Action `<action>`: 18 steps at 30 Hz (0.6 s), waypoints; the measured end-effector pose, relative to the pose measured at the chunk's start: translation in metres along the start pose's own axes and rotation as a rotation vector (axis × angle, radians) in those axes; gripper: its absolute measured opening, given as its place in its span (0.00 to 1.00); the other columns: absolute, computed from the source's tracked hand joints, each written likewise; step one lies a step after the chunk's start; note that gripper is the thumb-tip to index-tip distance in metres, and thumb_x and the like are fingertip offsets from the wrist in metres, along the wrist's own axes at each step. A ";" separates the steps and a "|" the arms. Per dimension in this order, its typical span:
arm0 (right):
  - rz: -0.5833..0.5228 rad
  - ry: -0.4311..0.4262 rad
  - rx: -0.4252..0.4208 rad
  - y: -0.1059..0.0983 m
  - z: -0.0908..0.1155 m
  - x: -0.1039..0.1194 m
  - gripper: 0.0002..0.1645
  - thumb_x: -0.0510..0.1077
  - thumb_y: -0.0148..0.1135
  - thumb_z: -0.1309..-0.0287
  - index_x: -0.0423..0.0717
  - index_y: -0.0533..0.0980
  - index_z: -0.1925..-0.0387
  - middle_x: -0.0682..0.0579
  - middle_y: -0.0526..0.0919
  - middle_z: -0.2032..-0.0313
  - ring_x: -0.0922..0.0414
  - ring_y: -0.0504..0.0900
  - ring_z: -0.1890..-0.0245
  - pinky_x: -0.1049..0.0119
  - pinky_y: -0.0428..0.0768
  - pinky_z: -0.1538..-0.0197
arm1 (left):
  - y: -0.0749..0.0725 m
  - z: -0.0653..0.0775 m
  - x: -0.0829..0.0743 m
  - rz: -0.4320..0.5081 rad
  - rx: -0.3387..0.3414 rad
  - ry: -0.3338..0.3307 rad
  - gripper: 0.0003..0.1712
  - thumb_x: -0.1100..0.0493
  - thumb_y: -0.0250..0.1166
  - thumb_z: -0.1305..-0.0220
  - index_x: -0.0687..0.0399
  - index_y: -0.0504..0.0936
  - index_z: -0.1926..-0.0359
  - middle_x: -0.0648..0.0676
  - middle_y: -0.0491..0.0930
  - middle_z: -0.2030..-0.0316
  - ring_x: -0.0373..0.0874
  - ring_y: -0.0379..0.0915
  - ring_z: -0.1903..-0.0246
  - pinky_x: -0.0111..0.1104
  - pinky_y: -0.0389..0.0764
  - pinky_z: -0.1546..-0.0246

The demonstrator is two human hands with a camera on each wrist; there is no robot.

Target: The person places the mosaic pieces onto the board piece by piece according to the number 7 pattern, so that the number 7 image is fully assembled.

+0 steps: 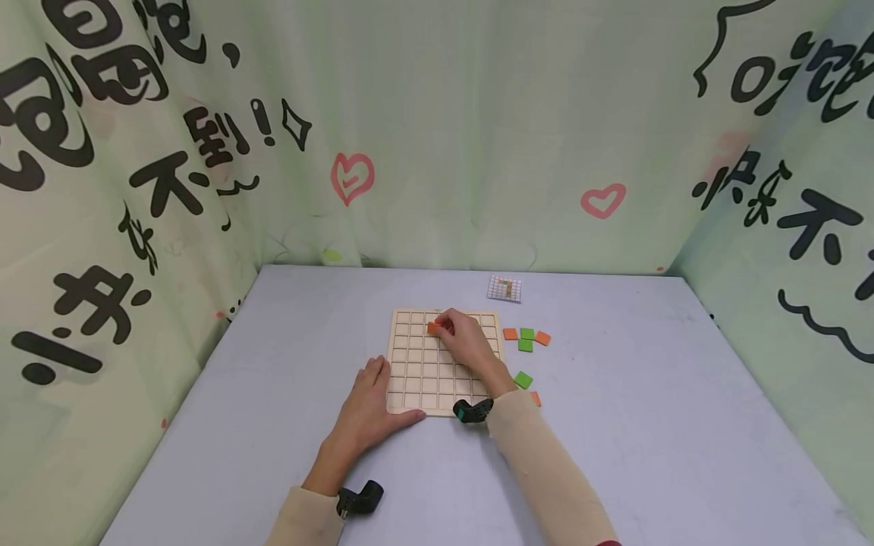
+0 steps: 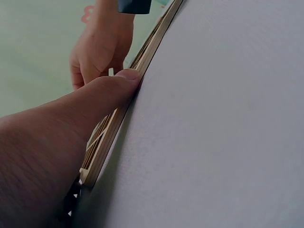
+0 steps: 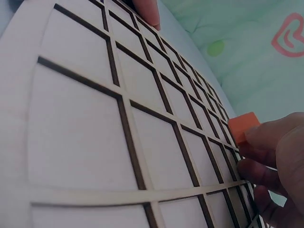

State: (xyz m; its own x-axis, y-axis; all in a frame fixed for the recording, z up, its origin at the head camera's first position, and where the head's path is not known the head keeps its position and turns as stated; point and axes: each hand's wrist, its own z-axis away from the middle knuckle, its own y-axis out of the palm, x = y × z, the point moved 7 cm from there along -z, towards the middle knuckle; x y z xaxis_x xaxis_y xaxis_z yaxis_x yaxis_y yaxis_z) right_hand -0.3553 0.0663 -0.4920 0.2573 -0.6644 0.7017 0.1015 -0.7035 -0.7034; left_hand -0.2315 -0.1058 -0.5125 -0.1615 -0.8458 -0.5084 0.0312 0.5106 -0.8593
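A square wooden grid board (image 1: 413,378) with grooved cells lies flat on the table. My right hand (image 1: 470,345) reaches over its far part, pinching an orange square tile (image 3: 243,126) between thumb and fingers. In the right wrist view the tile is held tilted, close over the far rows of cells. My left hand (image 1: 369,398) steadies the board's near left corner. Its fingers lie straight along the left edge, while the thumb (image 2: 127,74) rests along the near edge.
Right of the board lie several loose tiles, among them a green tile (image 1: 525,346) and an orange tile (image 1: 542,338). Another green tile (image 1: 523,380) lies beside my right wrist. Behind the board is a small card (image 1: 504,288) with a coloured grid pattern. Curtains (image 1: 464,136) surround the table.
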 end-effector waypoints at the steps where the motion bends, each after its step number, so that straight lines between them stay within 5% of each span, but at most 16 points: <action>1: 0.001 -0.003 -0.004 0.001 0.000 0.000 0.11 0.43 0.59 0.30 0.44 0.79 0.50 0.49 0.84 0.63 0.57 0.77 0.66 0.65 0.78 0.62 | 0.000 0.000 0.000 -0.001 0.000 -0.001 0.68 0.26 0.70 0.50 0.70 0.57 0.25 0.67 0.56 0.25 0.60 0.50 0.23 0.50 0.56 0.22; 18: 0.101 -0.008 -0.013 0.007 -0.002 0.004 0.11 0.42 0.59 0.30 0.44 0.80 0.50 0.48 0.85 0.57 0.55 0.80 0.61 0.59 0.81 0.55 | 0.000 0.001 0.000 -0.010 0.007 0.000 0.67 0.26 0.70 0.50 0.70 0.57 0.26 0.67 0.56 0.25 0.61 0.50 0.23 0.50 0.56 0.22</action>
State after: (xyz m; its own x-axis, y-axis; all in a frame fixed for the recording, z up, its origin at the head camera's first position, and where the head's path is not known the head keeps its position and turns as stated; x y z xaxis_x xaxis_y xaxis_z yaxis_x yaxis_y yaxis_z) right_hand -0.3558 0.0581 -0.4934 0.2732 -0.7301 0.6263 0.0625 -0.6362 -0.7690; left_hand -0.2304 -0.1056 -0.5127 -0.1617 -0.8511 -0.4995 0.0368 0.5006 -0.8649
